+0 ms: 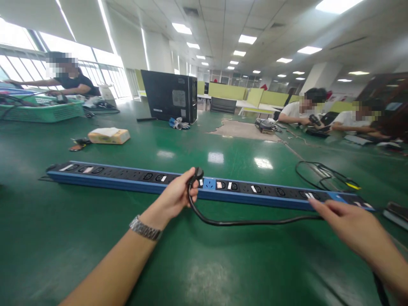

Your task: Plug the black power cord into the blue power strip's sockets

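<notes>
A long blue and black power strip (127,182) lies across the green table, with many sockets and small white labels on its top face. My left hand (177,193) is closed around a black plug (198,173), holding it over the middle of the strip beside a blue socket (209,184). From the plug a black power cord (236,222) loops down and runs right to my right hand (353,225). That hand is closed on the cord near the strip's right end. More cord hangs below the right wrist.
A black computer case (172,95) stands behind the strip, with gloves (179,123) at its foot. A tissue pack (109,135) and a green basket (54,111) are on the left. Coiled black cable (321,172) lies right. One person sits at the left, two at the right.
</notes>
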{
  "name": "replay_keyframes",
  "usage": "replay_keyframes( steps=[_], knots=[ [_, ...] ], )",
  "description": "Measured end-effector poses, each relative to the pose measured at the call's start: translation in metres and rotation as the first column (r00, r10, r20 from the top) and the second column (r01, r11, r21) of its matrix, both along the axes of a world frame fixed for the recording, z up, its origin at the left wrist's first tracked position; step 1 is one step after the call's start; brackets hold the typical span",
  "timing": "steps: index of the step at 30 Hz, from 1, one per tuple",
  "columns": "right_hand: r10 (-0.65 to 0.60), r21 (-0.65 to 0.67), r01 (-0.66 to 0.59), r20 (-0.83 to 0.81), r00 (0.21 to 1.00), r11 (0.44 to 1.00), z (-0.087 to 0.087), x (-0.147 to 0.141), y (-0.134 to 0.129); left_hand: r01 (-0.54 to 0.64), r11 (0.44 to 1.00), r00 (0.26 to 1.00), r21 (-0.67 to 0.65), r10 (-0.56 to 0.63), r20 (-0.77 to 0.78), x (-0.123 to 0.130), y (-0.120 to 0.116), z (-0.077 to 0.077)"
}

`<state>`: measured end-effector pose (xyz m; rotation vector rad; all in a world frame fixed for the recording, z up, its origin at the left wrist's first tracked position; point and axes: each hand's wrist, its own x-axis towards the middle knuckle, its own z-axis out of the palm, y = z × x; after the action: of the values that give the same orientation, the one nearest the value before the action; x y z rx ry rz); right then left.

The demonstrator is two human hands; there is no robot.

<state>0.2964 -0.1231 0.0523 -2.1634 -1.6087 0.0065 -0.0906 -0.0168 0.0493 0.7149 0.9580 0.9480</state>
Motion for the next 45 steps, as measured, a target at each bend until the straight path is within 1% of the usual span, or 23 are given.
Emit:
replay_keyframes(
  steps=[1,2,4,6,7,9,10,12,14,16,18,21,25,28,30,32,33,35,37,39,41,43,45],
  knots=[
    [-0.161,-0.003,0.161,0.053,0.986,0.987,0.002,0.000,0.011,0.011,1.000,0.999,-0.016,-0.011,-0.046,0.006,-0.002,-0.009],
    [-0.247,0.025,0.245,0.088,0.965,0.969,0.001,-0.003,0.021,0.031,0.999,0.996,-0.031,-0.033,-0.078,0.012,-0.004,-0.017],
    [-0.278,0.085,0.269,0.127,0.952,0.959,-0.009,-0.013,0.036,0.055,0.998,0.991,-0.042,-0.060,-0.123,0.022,-0.002,-0.025],
    [-0.248,0.115,0.233,0.143,0.958,0.966,-0.026,-0.022,0.044,0.055,0.998,0.977,-0.009,-0.056,-0.206,0.028,0.002,-0.027],
    [-0.234,0.115,0.219,0.148,0.961,0.969,-0.034,-0.025,0.046,0.042,0.999,0.959,0.032,-0.031,-0.281,0.030,0.004,-0.026],
    [-0.205,0.100,0.191,0.162,0.965,0.977,-0.049,-0.025,0.048,0.013,0.989,0.886,0.146,0.056,-0.460,0.034,0.006,-0.024],
    [-0.184,0.089,0.170,0.175,0.967,0.981,-0.055,-0.025,0.049,0.003,0.979,0.842,0.204,0.107,-0.529,0.036,0.007,-0.024],
    [-0.122,0.067,0.110,0.206,0.971,0.992,-0.063,-0.024,0.049,0.003,0.960,0.777,0.279,0.173,-0.605,0.039,0.007,-0.022],
    [-0.043,0.062,0.030,0.224,0.974,0.998,-0.068,-0.025,0.049,0.035,0.955,0.749,0.294,0.170,-0.640,0.040,0.006,-0.019],
    [0.034,0.098,-0.056,0.212,0.977,0.994,-0.072,-0.031,0.048,0.107,0.949,0.713,0.298,0.136,-0.688,0.039,0.007,-0.014],
    [0.096,0.152,-0.124,0.179,0.979,0.981,-0.076,-0.037,0.048,0.177,0.939,0.659,0.295,0.110,-0.744,0.036,0.010,-0.008],
    [0.166,0.186,-0.198,0.171,0.971,0.963,-0.080,-0.045,0.046,0.229,0.937,0.590,0.264,0.082,-0.803,0.032,0.014,-0.003],
    [0.245,0.175,-0.288,0.234,0.941,0.941,-0.083,-0.049,0.047,0.268,0.926,0.545,0.266,0.081,-0.834,0.029,0.018,-0.007],
    [0.250,0.200,-0.306,0.261,0.932,0.931,-0.084,-0.054,0.048,0.315,0.907,0.521,0.280,0.081,-0.849,0.030,0.020,-0.011],
    [0.271,0.266,-0.338,0.259,0.927,0.903,-0.082,-0.063,0.050,0.356,0.896,0.491,0.263,0.060,-0.869,0.032,0.020,-0.011],
    [0.331,0.348,-0.402,0.246,0.911,0.847,-0.078,-0.077,0.053,0.391,0.893,0.441,0.223,0.031,-0.897,0.035,0.018,-0.009],
    [0.363,0.384,-0.429,0.235,0.902,0.818,-0.075,-0.085,0.056,0.399,0.894,0.429,0.204,0.014,-0.903,0.036,0.017,-0.009],
    [0.400,0.439,-0.449,0.206,0.893,0.778,-0.066,-0.103,0.063,0.394,0.900,0.451,0.187,-0.012,-0.893,0.039,0.015,-0.010],
    [0.405,0.465,-0.441,0.183,0.896,0.768,-0.057,-0.121,0.072,0.365,0.909,0.517,0.201,-0.019,-0.856,0.040,0.013,-0.013],
    [0.410,0.446,-0.444,0.176,0.895,0.778,-0.050,-0.137,0.082,0.320,0.924,0.593,0.210,-0.022,-0.805,0.040,0.012,-0.017],
    [0.422,0.394,-0.461,0.186,0.887,0.795,-0.050,-0.150,0.091,0.267,0.940,0.665,0.212,-0.021,-0.747,0.040,0.011,-0.020],
    [0.425,0.334,-0.473,0.209,0.881,0.815,-0.054,-0.159,0.097,0.221,0.948,0.704,0.230,0.008,-0.711,0.040,0.010,-0.022],
    [0.413,0.278,-0.469,0.236,0.879,0.838,-0.060,-0.165,0.099,0.203,0.945,0.719,0.255,0.033,-0.694,0.041,0.009,-0.023]
  ],
)
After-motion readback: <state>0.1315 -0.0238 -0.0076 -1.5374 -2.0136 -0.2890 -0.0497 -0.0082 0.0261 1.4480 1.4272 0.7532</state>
